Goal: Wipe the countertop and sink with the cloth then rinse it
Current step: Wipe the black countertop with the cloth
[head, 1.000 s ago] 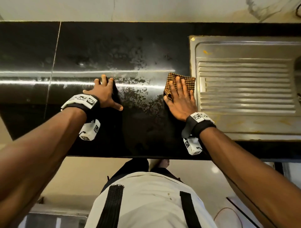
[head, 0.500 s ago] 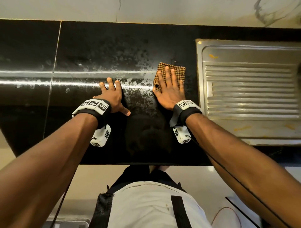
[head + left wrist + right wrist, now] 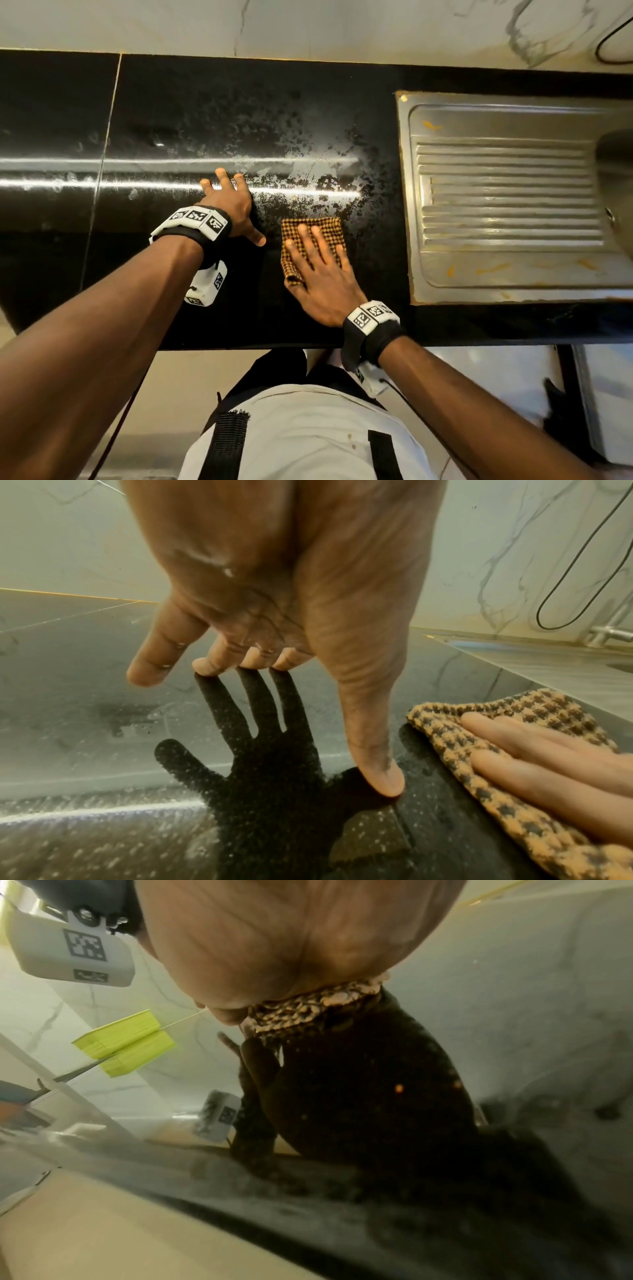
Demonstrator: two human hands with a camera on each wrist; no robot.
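Observation:
A folded orange-and-black checked cloth (image 3: 323, 231) (image 3: 507, 718) (image 3: 315, 1001) lies on the black countertop (image 3: 205, 120), near its front edge. My right hand (image 3: 318, 260) lies flat on the cloth with straight fingers (image 3: 534, 753) pressing it down. Just left of it, my left hand (image 3: 233, 202) (image 3: 274, 669) rests spread on the wet stone, fingertips and thumb touching the surface, holding nothing. The steel sink's ribbed drainboard (image 3: 507, 192) lies to the right of the cloth, and the basin (image 3: 616, 178) shows at the right edge.
Wet smears and droplets cover the countertop around a light streak (image 3: 274, 161). A marble wall (image 3: 308, 24) backs the counter. A tap (image 3: 606, 635) and a dark cable (image 3: 575, 561) stand near the sink. The counter's front edge (image 3: 274, 346) is close to my body.
My right hand has drawn the cloth leftward away from the drainboard and then toward the counter's front edge. My left hand stays planted on the stone.

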